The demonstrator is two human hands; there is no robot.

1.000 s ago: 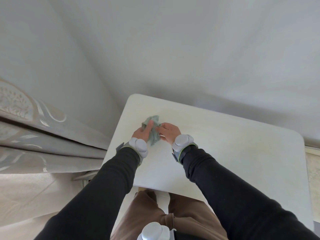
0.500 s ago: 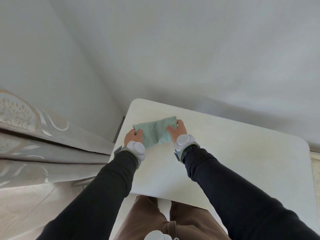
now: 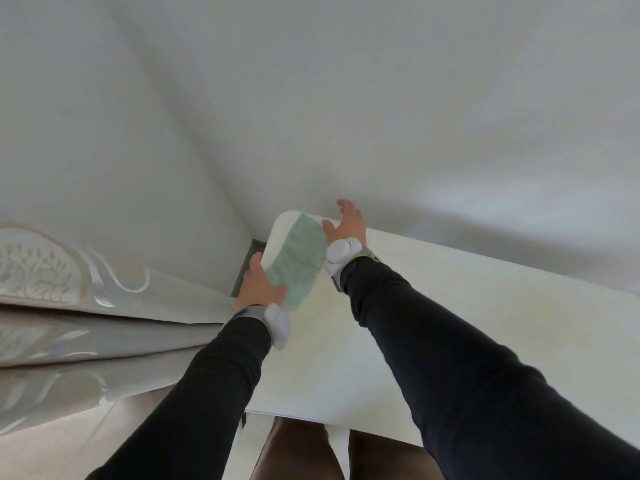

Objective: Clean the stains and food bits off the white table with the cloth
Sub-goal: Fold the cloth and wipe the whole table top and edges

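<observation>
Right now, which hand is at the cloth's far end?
The right hand, fingers spread by the table's far edge, thumb at the cloth's far end. The left hand rests on its near end.

Grey embroidered curtain (image 3: 69,306) at left, plain white wall (image 3: 381,98) behind, pale floor (image 3: 52,452) below

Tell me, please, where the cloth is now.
In the head view, the cloth lies spread on the far left corner of the table, between the left hand at its near end and the right hand at its far edge.
</observation>
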